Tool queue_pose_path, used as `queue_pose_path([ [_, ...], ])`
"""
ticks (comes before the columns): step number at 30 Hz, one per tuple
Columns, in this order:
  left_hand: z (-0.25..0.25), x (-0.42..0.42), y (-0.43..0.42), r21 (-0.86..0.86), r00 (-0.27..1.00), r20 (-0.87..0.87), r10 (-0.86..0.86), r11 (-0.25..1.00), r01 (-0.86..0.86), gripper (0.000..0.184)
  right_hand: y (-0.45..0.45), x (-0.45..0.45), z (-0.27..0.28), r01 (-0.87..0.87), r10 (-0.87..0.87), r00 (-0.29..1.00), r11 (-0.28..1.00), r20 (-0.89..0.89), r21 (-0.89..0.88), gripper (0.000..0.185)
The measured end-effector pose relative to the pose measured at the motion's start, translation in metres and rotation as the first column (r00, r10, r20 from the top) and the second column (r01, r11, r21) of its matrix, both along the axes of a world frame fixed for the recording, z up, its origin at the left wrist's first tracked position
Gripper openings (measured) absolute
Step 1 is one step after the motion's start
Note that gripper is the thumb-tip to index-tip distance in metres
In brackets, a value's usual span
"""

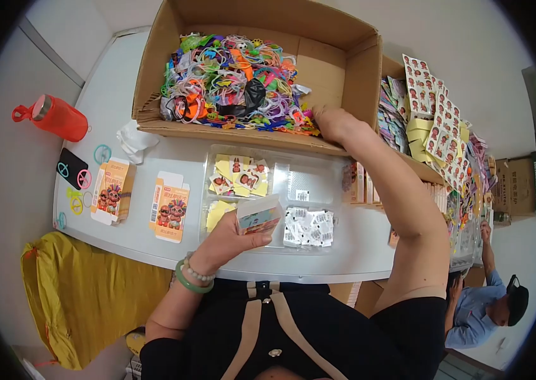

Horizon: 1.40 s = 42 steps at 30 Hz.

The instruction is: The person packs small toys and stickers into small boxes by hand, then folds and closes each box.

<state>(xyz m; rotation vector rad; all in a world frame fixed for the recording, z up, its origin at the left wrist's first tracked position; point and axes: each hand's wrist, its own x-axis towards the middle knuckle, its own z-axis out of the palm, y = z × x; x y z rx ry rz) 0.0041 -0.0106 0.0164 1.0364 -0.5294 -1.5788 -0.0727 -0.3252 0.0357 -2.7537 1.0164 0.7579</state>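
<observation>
My left hand (225, 239) is wrapped round a small carton (259, 214) with a white side and a printed face, held tilted over a clear divided tray (282, 250). My right hand (339, 124) reaches over the near wall of a big cardboard box (318, 69), at the right edge of a heap of colourful trinkets (230, 82). Its fingers curl down among them, and what they grip is hidden. In the tray lie yellow sticker cards (240, 172) and a pile of small white barcoded packets (308, 228).
Left of the tray lie a flat orange carton (168, 212) and a stack of them (112, 193). A phone (73, 168), coloured rings and a red bottle (62, 118) are farther left. Sticker sheets (436, 107) fill a right-hand box. Another person (483, 313) sits at far right.
</observation>
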Motion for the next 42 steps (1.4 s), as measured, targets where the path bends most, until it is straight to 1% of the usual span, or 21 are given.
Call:
queue_pose_path([
  [1, 0.000, 0.003, 0.001, 0.003, 1.000, -0.004, 0.006, 1.000, -0.006, 0.055, -0.004, 0.001, -0.006, -0.006, 0.006, 1.000, 1.000, -0.004, 0.003, 0.048],
  [3, 0.000, 0.007, 0.005, 0.004, 1.000, -0.013, -0.007, 1.000, 0.007, 0.049, -0.003, 0.005, -0.004, -0.037, 0.051, 0.983, 0.996, -0.174, 0.087, 0.043],
  [4, 0.000, 0.008, 0.005, 0.006, 1.000, -0.016, -0.005, 1.000, 0.005, 0.049, -0.005, 0.004, -0.006, -0.038, 0.054, 0.983, 0.995, -0.177, 0.089, 0.043],
  [6, -0.002, 0.010, 0.006, -0.020, 0.999, -0.033, 0.002, 1.000, -0.003, 0.049, -0.008, -0.003, -0.005, -0.115, 0.116, 0.990, 0.993, -0.076, 0.012, 0.022],
  [7, -0.003, 0.011, 0.006, -0.021, 0.999, -0.040, -0.003, 1.000, 0.002, 0.049, -0.011, -0.005, -0.001, -0.111, 0.111, 0.990, 0.994, -0.083, 0.011, 0.022],
  [9, -0.007, 0.012, 0.004, -0.011, 0.999, -0.043, -0.025, 1.000, 0.025, 0.050, -0.013, -0.004, 0.021, 0.082, -0.095, 0.986, 0.991, 0.133, 0.102, 0.019],
  [10, -0.007, 0.011, 0.004, -0.014, 0.999, -0.048, -0.027, 1.000, 0.026, 0.050, -0.013, -0.007, 0.028, 0.084, -0.096, 0.987, 0.992, 0.129, 0.098, 0.019],
  [12, -0.007, 0.011, 0.003, -0.017, 0.996, -0.086, -0.013, 1.000, 0.011, 0.050, -0.016, -0.016, 0.039, 0.093, -0.338, 0.846, 0.854, 0.412, 0.511, 0.012],
  [13, -0.007, 0.011, 0.003, -0.022, 0.996, -0.087, -0.013, 1.000, 0.011, 0.050, -0.018, -0.019, 0.036, 0.076, -0.450, 0.768, 0.771, 0.456, 0.633, 0.007],
  [14, -0.008, 0.010, 0.003, -0.013, 0.996, -0.088, 0.008, 1.000, -0.009, 0.051, -0.015, -0.019, 0.040, 0.077, -0.447, 0.769, 0.775, 0.457, 0.628, 0.007],
  [16, -0.009, 0.010, 0.003, -0.011, 0.995, -0.090, 0.033, 0.999, -0.034, 0.053, -0.005, -0.019, 0.049, 0.185, -0.627, 0.644, 0.683, 0.437, 0.707, 0.009],
  [17, -0.010, 0.010, 0.004, -0.032, 0.996, -0.088, 0.015, 0.999, -0.018, 0.051, -0.005, -0.020, 0.049, 0.182, -0.622, 0.648, 0.687, 0.440, 0.703, 0.009],
  [19, -0.011, 0.011, 0.005, -0.053, 0.996, -0.084, 0.001, 0.999, -0.006, 0.050, -0.009, -0.023, 0.043, 0.114, -0.793, 0.480, 0.481, 0.376, 0.869, 0.016],
  [20, -0.012, 0.011, 0.005, -0.035, 0.995, -0.097, -0.004, 0.999, 0.001, 0.050, -0.010, -0.024, 0.041, 0.111, -0.791, 0.482, 0.482, 0.377, 0.869, 0.016],
  [22, -0.013, 0.011, 0.005, -0.016, 0.994, -0.106, -0.008, 1.000, 0.006, 0.050, -0.011, -0.026, 0.037, 0.000, -0.891, 0.335, 0.325, 0.306, 0.946, 0.022],
  [23, -0.013, 0.011, 0.005, -0.017, 0.994, -0.107, 0.005, 1.000, -0.007, 0.050, -0.012, -0.026, 0.035, -0.002, -0.891, 0.335, 0.325, 0.306, 0.946, 0.022],
  [25, -0.014, 0.011, 0.005, -0.017, 0.994, -0.107, 0.016, 1.000, -0.018, 0.049, -0.015, -0.028, 0.031, -0.077, -0.938, 0.250, 0.229, 0.241, 0.970, 0.025],
  [34, -0.017, 0.012, 0.003, 0.017, 0.993, -0.120, 0.002, 1.000, 0.000, 0.050, -0.009, -0.025, 0.029, -0.100, -0.947, 0.201, 0.233, 0.249, 0.967, 0.025],
  [38, -0.011, 0.011, -0.001, 0.000, 0.995, -0.093, 0.044, 0.999, -0.044, 0.048, 0.032, -0.021, 0.052, -0.130, -0.915, 0.257, 0.288, 0.312, 0.949, 0.026],
  [40, -0.009, 0.009, 0.001, 0.024, 0.994, -0.082, 0.066, 0.998, -0.064, 0.047, 0.081, -0.019, 0.070, -0.140, -0.761, 0.320, 0.551, 0.564, 0.823, 0.027],
  [42, -0.009, 0.010, -0.002, -0.019, 0.999, -0.023, -0.024, 1.000, 0.023, 0.050, 0.129, -0.025, 0.082, -0.234, -0.588, 0.412, 0.670, 0.696, 0.704, 0.028],
])
